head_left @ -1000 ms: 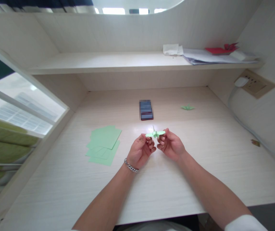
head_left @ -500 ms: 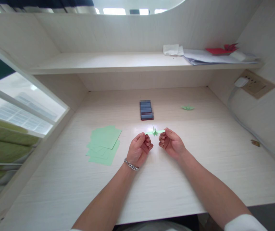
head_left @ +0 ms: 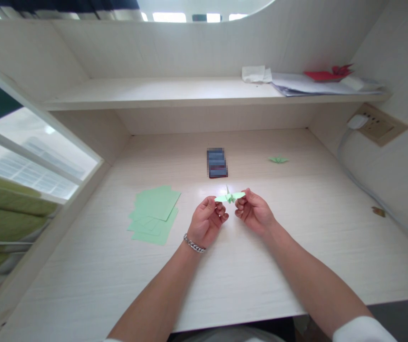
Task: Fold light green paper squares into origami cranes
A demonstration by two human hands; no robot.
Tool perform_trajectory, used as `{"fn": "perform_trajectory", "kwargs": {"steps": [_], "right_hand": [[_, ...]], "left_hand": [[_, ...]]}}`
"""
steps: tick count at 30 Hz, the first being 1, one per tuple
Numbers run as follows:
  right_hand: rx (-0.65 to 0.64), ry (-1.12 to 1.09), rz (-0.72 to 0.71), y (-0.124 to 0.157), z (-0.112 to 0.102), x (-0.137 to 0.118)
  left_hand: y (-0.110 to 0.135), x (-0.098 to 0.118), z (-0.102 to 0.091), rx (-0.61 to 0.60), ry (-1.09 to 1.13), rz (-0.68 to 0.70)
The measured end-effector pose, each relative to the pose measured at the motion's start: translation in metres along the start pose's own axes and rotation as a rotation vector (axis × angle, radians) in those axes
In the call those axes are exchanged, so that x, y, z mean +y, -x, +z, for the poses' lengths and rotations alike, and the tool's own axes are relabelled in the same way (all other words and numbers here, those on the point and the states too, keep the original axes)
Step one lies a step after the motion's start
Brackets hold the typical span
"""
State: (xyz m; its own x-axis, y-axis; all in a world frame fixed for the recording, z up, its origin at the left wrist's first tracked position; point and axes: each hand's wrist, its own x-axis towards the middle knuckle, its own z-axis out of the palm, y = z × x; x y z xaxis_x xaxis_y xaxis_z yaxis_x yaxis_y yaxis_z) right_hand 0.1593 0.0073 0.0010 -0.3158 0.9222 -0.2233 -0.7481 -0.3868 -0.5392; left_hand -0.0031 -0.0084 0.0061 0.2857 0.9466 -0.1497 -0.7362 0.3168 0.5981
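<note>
A light green origami crane [head_left: 230,197] is held between my two hands, its wings spread to either side and a thin point sticking up. My left hand [head_left: 207,219], with a chain bracelet [head_left: 194,243] at the wrist, pinches the left wing tip. On the other side, the thumb and fingers of my right hand [head_left: 256,211] are closed on the right wing tip. Left of my hands lies a loose stack of green paper sheets [head_left: 156,204]. Further back on the right, a second green origami crane [head_left: 278,160] rests on the desk.
Behind my hands a phone [head_left: 217,163] lies on the desk [head_left: 118,285]. The shelf [head_left: 154,90] above carries papers [head_left: 296,85], a tissue pack [head_left: 256,74] and a red folded paper piece [head_left: 341,70]. A white cable [head_left: 354,178] runs from the wall socket [head_left: 380,124] down the right side.
The crane's wings now show broader and flatter surfaces, as if tilted toward me. Both hands have barely shifted and keep their pinch on the wing tips.
</note>
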Motion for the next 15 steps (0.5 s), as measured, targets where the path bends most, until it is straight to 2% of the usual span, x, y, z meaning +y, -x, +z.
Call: {"fn": "perform_trajectory", "kwargs": {"steps": [7,15], "right_hand": [[-0.029,-0.019,0.001,0.0015,0.0017,0.0004],[0.037,-0.039,0.013,-0.0019,-0.0005,-0.0024]], "left_hand": [[-0.0005,-0.0005,-0.0003,-0.036,-0.019,0.003],[-0.0012,0.0,-0.0005,0.0,-0.031,-0.007]]}}
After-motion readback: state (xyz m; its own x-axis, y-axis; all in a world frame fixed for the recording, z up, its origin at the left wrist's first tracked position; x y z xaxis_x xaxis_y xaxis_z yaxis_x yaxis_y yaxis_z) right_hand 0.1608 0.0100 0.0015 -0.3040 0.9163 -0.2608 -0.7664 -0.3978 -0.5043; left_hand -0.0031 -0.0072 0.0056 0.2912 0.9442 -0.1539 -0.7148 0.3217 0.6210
